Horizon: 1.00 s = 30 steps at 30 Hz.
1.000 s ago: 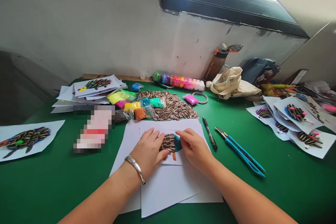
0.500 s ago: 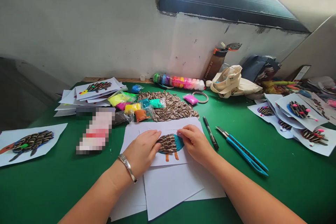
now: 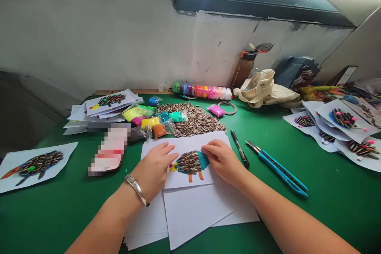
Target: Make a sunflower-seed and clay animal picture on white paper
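Observation:
A white sheet (image 3: 178, 184) in front of me bears a hedgehog picture (image 3: 190, 162) made of striped sunflower seeds on teal clay, with a yellow head and two orange legs. My left hand (image 3: 154, 166), a silver bangle at its wrist, lies at the sheet's left side beside the yellow head, fingers apart. My right hand (image 3: 224, 162) has its fingers curled together at the teal right end of the picture. Whatever lies between those fingertips is hidden. More white paper (image 3: 196, 214) lies beneath the picture sheet.
Sunflower seeds (image 3: 196, 121) are heaped behind the paper, beside bags of coloured clay (image 3: 150, 122). A black pen (image 3: 239, 149) and blue-handled tweezers (image 3: 279, 170) lie right. Finished seed pictures (image 3: 342, 121) are stacked at far right, others (image 3: 108, 101) at left. A bottle (image 3: 244, 69) stands behind.
My left hand has moved left off the picture, its fingers opening, so the yellow head now shows. My right hand stays at the teal end. The view has shifted slightly.

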Available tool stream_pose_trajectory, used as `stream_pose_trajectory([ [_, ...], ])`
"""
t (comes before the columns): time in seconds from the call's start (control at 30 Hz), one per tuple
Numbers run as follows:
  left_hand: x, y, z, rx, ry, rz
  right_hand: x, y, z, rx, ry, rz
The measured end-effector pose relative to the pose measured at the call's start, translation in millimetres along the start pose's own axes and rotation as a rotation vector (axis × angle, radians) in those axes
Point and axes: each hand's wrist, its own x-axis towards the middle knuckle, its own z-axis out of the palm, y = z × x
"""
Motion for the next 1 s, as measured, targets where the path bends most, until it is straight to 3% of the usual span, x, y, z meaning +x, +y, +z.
stream_pose_trajectory([
  [0.13, 1.1, 2.7, 0.8, 0.044, -0.140, 0.018, 0.6, -1.0, -0.4, -0.006, -0.006, -0.003],
  [0.23, 1.7, 4.2, 2.7, 0.034, -0.182, 0.010, 0.7, -1.2, -0.7, -0.011, -0.005, -0.009],
  [0.77, 0.2, 1.6, -2.7, -0.075, -0.154, 0.011, -2.9, -2.0, -0.2, -0.013, 0.019, 0.005],
  [0.9, 0.0, 3.9, -3.8, -0.043, -0.199, 0.045, -1.6, -18.7, -1.8, -0.067, 0.056, -0.080],
  [1.0, -0.8, 4.8, -3.1, -0.041, -0.202, 0.047, 4.6, -41.0, -3.1, -0.179, 0.003, -0.158],
])
